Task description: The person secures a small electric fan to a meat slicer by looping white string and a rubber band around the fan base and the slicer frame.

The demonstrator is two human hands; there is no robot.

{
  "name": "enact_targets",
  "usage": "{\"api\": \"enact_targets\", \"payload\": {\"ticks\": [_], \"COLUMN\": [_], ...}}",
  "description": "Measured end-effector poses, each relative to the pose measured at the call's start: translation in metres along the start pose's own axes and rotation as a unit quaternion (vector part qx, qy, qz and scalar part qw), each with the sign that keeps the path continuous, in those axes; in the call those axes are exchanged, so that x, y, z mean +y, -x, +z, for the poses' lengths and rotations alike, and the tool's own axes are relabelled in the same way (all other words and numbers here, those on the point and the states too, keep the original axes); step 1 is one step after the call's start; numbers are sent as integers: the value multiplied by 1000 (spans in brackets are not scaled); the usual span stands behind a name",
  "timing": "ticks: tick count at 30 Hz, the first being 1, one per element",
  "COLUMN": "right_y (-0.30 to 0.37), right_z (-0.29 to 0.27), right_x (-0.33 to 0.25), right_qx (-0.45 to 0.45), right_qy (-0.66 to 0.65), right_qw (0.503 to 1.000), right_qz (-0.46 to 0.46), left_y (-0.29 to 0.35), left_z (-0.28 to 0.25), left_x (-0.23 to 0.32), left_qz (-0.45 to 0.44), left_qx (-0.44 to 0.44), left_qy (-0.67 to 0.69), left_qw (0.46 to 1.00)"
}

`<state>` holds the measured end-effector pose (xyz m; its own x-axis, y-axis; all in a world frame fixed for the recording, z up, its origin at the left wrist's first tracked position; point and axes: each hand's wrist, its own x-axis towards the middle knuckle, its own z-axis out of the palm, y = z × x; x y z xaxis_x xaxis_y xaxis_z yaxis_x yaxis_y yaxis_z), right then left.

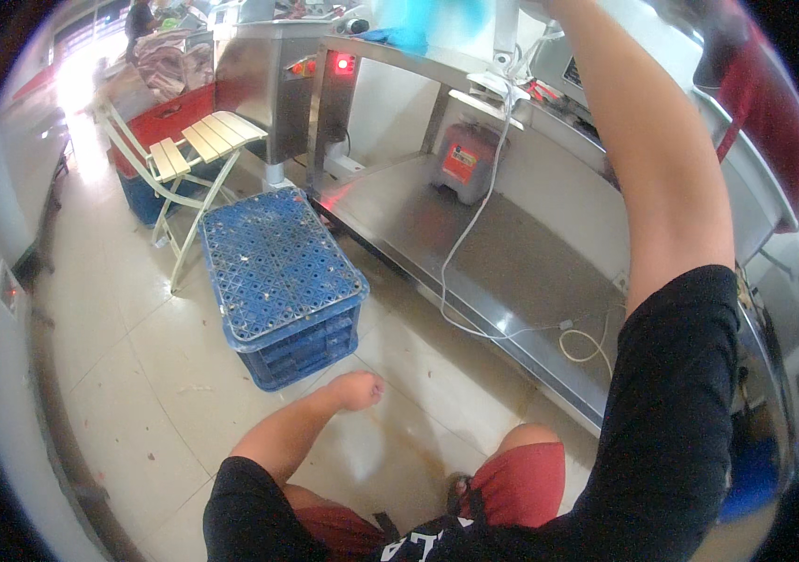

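Low at the centre, my left hand (358, 390) is curled into a fist, and nothing shows in it. It hangs over the floor in front of an upturned-looking blue plastic crate (277, 262) with a dirty lattice top, apart from it. My right arm stretches up and forward over the metal workbench. Only a sliver of my right hand (542, 5) shows at the top edge; its fingers are out of sight. Left of that hand, a blurred bright blue thing (418, 23), perhaps a plastic bag, is above the bench's corner.
A cream slatted folding chair (216, 136) stands behind the crate. Beyond it is a red crate (170, 117). On the steel lower shelf (399, 206) sits a grey container with an orange label (465, 161). A white cable (460, 239) hangs down to the shelf. A person (140, 23) is far left.
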<state>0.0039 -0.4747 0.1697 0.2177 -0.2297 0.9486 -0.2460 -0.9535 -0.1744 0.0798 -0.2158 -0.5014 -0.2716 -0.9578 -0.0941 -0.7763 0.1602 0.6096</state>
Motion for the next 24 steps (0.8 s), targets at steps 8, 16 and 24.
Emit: {"api": "enact_targets", "payload": {"ticks": [8,16,24], "right_y": [-27,45,281], "right_z": [-3,-46,-111], "right_x": [19,-63,-111], "right_qx": [-108,95,165], "right_qy": [87,-4,-223], "right_qw": [990,994,956], "right_qz": [-5,60,-93], "left_y": [-2,-13,4], "left_z": [6,26,48], "left_x": [-4,-9,-20], "left_qz": [-11,13,-14], "left_qx": [-14,-23,-94], "left_qy": [-11,11,-9], "left_qw": [1000,1000,995]}}
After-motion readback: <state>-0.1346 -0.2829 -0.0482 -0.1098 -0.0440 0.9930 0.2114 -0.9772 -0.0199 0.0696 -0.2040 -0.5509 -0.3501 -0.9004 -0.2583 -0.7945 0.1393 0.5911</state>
